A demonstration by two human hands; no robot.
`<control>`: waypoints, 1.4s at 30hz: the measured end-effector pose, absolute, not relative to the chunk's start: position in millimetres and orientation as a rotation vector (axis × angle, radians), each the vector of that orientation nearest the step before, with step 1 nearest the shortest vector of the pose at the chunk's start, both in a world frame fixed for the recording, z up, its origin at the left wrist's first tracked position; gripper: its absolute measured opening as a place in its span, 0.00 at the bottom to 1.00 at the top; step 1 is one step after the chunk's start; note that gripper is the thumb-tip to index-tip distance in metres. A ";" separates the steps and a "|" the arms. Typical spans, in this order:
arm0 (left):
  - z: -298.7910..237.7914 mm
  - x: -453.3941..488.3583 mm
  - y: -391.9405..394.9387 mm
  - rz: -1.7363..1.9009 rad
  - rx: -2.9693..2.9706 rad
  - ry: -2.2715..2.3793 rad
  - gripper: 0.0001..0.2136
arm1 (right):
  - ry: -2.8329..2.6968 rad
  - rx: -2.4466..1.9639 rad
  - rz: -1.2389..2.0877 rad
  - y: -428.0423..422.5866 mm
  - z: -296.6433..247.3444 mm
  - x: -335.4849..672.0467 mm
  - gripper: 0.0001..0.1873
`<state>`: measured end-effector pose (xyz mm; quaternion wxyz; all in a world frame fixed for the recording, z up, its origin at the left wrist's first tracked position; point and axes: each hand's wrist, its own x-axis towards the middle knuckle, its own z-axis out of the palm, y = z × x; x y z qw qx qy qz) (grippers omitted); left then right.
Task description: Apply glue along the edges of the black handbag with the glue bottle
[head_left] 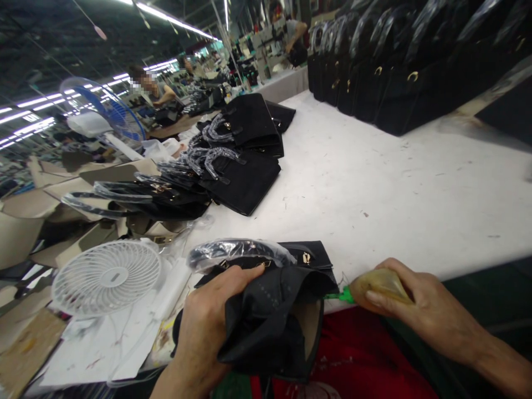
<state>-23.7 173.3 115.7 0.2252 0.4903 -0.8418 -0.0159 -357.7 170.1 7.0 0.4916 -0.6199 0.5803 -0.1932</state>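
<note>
My left hand (208, 321) is closed on a black handbag (274, 310) at the near edge of the white table (374, 183). The bag's plastic-wrapped handle (236, 252) lies just above my fingers. My right hand (415, 305) grips a small yellowish squeeze bottle (380, 285). Its green nozzle (338, 295) touches the bag's right edge.
Black handbags with wrapped handles (233, 172) lie stacked along the table's left side. A row of upright black bags (399, 61) lines the far right. A white fan (106, 277) sits at lower left, a blue fan (112, 111) behind. Other people work at far benches.
</note>
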 end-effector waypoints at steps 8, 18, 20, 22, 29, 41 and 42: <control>96.8 -14.0 183.4 -0.089 1.394 -2.244 0.12 | 1.438 -1.477 -0.492 178.5 3.6 -357.0 0.27; 100.6 -20.0 187.7 -0.076 1.354 -2.253 0.09 | 1.469 -1.561 -0.495 184.1 8.8 -355.2 0.27; 98.1 -18.7 188.5 -0.075 1.334 -2.245 0.10 | 1.404 -1.573 -0.484 183.9 9.0 -354.8 0.26; 95.1 -16.8 189.5 -0.057 1.324 -2.231 0.10 | 1.429 -1.591 -0.487 183.7 8.3 -354.1 0.26; 94.5 -15.8 191.6 -0.067 1.358 -2.231 0.11 | 1.435 -1.676 -0.573 184.6 3.2 -354.8 0.23; 98.8 -16.2 192.2 -0.053 1.354 -2.254 0.11 | 1.463 -1.730 -0.645 181.2 -4.8 -359.3 0.24; 97.0 -16.0 192.5 -0.066 1.347 -2.240 0.11 | 1.471 -1.724 -0.669 181.2 -5.4 -359.4 0.24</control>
